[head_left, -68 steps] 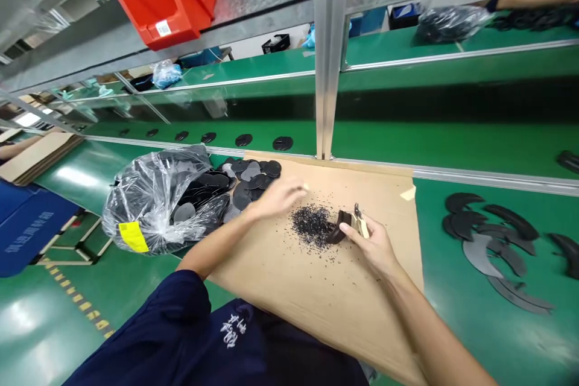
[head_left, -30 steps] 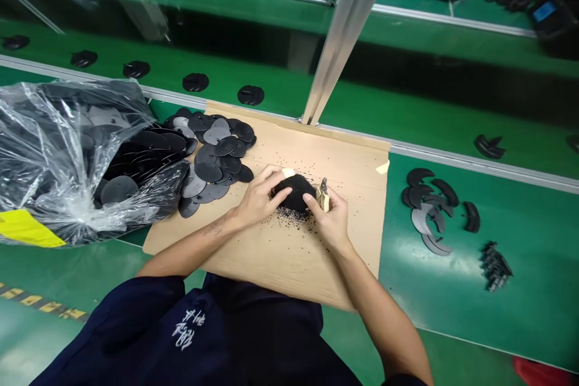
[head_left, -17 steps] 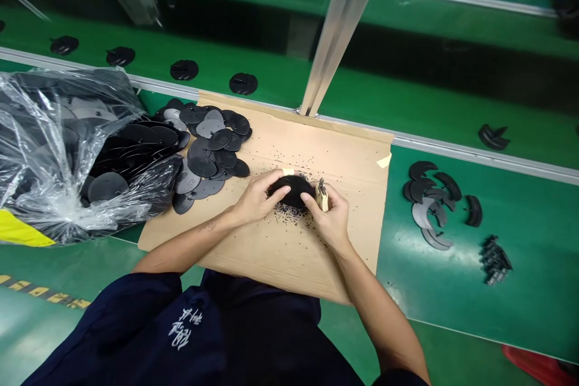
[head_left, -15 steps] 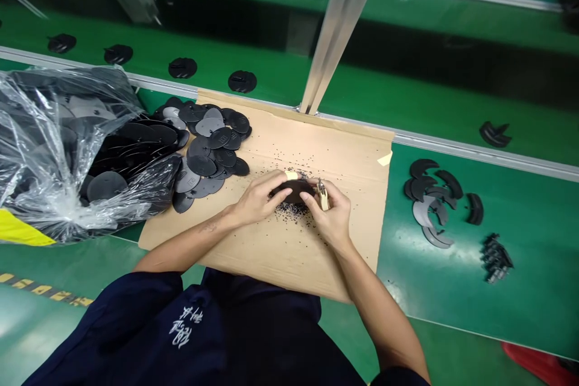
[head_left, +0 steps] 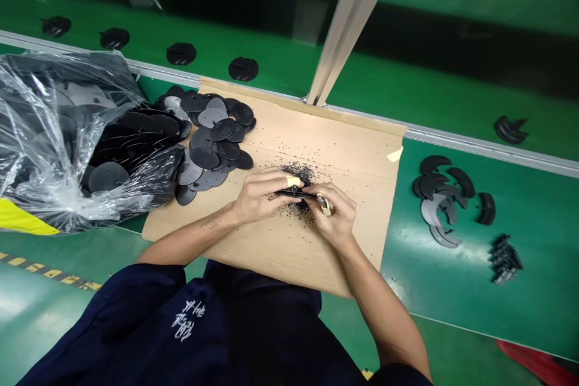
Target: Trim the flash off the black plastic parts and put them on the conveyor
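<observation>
Between my two hands a thin black plastic disc (head_left: 297, 194) is held nearly edge-on above the cardboard sheet (head_left: 271, 259). My left hand (head_left: 261, 195) is closed on its left side, with yellowish tape around a fingertip. My right hand (head_left: 335, 211) pinches the right edge and also has a small metal-tipped tool (head_left: 322, 201) with a cream part tucked in the fingers; its kind is not clear. Many tiny black bits (head_left: 301, 174) lie scattered on the cardboard around and below the disc.
Loose black discs (head_left: 221, 129) are heaped on the left, beside a clear plastic bag (head_left: 72, 187) full of more. Curved black pieces (head_left: 446, 193) and small dark parts (head_left: 504, 259) lie on the green table at right. A metal post (head_left: 348, 24) rises behind the cardboard.
The disc has been tilted from showing its flat face to nearly edge-on. Both hands have turned slightly with it and still hold it. The view has shifted a little.
</observation>
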Tool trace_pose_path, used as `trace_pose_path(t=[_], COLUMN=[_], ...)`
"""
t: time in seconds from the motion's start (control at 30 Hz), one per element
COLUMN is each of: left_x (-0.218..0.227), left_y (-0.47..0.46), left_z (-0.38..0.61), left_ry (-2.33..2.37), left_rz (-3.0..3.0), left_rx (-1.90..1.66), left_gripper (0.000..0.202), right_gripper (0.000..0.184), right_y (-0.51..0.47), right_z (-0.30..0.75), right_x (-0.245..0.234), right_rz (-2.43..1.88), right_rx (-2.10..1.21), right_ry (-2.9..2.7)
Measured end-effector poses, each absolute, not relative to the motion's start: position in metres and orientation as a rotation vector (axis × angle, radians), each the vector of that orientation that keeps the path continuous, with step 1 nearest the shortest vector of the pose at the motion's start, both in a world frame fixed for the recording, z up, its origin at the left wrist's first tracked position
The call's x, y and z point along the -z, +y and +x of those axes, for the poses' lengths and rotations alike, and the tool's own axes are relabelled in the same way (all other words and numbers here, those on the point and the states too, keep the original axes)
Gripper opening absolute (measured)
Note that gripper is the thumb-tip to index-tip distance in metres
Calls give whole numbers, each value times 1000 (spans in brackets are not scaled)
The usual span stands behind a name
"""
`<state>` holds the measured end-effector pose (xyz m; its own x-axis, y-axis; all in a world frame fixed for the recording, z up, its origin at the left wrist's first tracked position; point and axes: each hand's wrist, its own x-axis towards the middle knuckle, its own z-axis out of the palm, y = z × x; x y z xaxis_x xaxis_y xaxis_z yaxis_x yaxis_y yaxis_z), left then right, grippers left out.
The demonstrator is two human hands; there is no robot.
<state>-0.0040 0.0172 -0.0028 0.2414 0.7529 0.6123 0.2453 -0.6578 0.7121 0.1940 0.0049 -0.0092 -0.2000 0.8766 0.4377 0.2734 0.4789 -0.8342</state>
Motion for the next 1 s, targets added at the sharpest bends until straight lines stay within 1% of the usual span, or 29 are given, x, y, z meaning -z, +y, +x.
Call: trace_pose_path(t=[0.13,0.33,0.47,0.6,0.67,0.8,1.0], left_x=[3,2,4,2,0,0,4], left_y=[17,18,17,18,19,20,18], left_z=[-5,-4,-5,-8,-10,-10,-9], left_ry=[878,876,859,982,1016,970,967], left_rz=[2076,2071,2001,1912,1915,1950,1961], left_rx=[-1387,-1411,-1286,-1215,-1216,-1216,-1209], left_gripper=[25,19,23,22,19,13,13], right_gripper=[12,10,7,11,17,31,37], right_y=[6,4,3,10,14,17,13], right_z=[197,196,196,204,210,216,217], right_x=[8,7,4,-1,0,8,17], right_rz=[-1039,-1016,-1070,-1081,-1097,-1091,-1125], right_rx=[-770,-849,-928,-961,-887,-612,-328], right_ry=[-1779,-1747,-1699,-1734,-1801,-2061,-2231])
